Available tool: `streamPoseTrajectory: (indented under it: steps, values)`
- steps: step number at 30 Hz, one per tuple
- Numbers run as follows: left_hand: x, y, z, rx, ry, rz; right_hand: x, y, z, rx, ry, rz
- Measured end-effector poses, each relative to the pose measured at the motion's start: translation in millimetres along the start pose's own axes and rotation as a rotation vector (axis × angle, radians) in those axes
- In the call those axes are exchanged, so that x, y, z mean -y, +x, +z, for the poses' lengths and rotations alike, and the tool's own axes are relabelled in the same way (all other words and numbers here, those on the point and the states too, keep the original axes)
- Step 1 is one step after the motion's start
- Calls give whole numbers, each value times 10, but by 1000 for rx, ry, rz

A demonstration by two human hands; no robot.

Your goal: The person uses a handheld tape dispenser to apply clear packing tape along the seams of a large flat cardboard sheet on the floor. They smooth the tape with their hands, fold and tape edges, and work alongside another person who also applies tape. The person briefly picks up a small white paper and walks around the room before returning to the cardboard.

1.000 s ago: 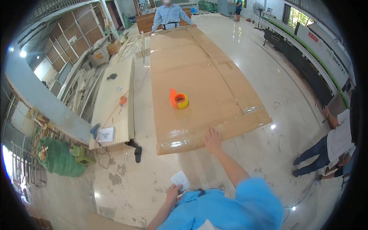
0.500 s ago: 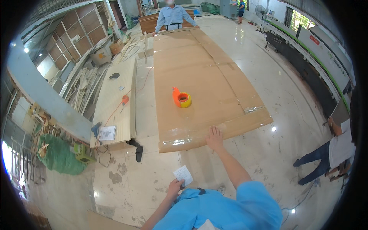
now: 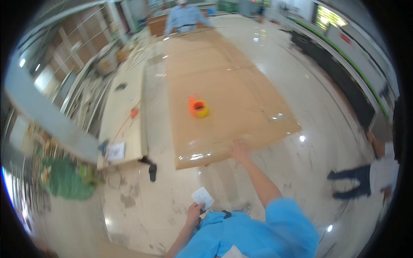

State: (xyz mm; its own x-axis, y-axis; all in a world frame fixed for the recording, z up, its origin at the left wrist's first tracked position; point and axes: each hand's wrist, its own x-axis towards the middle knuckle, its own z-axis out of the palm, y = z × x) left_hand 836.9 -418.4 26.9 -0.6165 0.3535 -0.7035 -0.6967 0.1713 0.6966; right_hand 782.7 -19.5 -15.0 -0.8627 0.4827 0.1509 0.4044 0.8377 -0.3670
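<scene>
A long flat package wrapped in brown cardboard (image 3: 223,92) stretches away from me, with shiny clear tape along its near end. On that near end my right hand (image 3: 239,149) lies flat, fingers extended and holding nothing. Low in front of my body, my left hand (image 3: 195,212) pinches a small white slip of paper (image 3: 202,198) with writing on it. An orange tape dispenser with a yellow roll (image 3: 198,109) rests on top of the cardboard, beyond my right hand and touched by neither hand. The picture is somewhat blurred.
At the package's far end stands a person in light blue (image 3: 184,19). Another person (image 3: 355,182) stands at the right. A pale panel stack (image 3: 131,101) lies left, with a dark slipper (image 3: 152,173) by its corner. A long machine (image 3: 340,71) lines the right side.
The view has shifted slightly, so the package and dispenser appear a little further left. My right hand stays on the cardboard and my left still holds the paper.
</scene>
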Motion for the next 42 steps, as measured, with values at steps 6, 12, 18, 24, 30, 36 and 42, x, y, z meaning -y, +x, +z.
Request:
streamPoseTrajectory:
  steps: [6, 12, 18, 24, 30, 36, 42]
  values:
    - [-169, 215, 274, 322, 172, 0, 201, -981, 275, -131, 699, 272]
    - [28, 1045, 821, 696, 463, -262, 16, -2947, 460, 116, 880, 651]
    - [480, 1261, 2225, 1101, 1129, -225, -314, -4607, -257, -468, 1138, 1358]
    - [1040, 111, 3920, 1431, 1283, 26, -680, -5973, -280, -957, 1094, 1869]
    - [1684, -1123, 4957, 1400, 1205, -201, -727, -7178, -151, -626, 939, 1912]
    - [1878, -1266, 5028, 1471, 1281, -248, -1076, -7514, -149, -862, 987, 1958]
    - [1591, -821, 5345, 1401, 1121, 112, -1703, -7342, 224, -684, 1291, 2040]
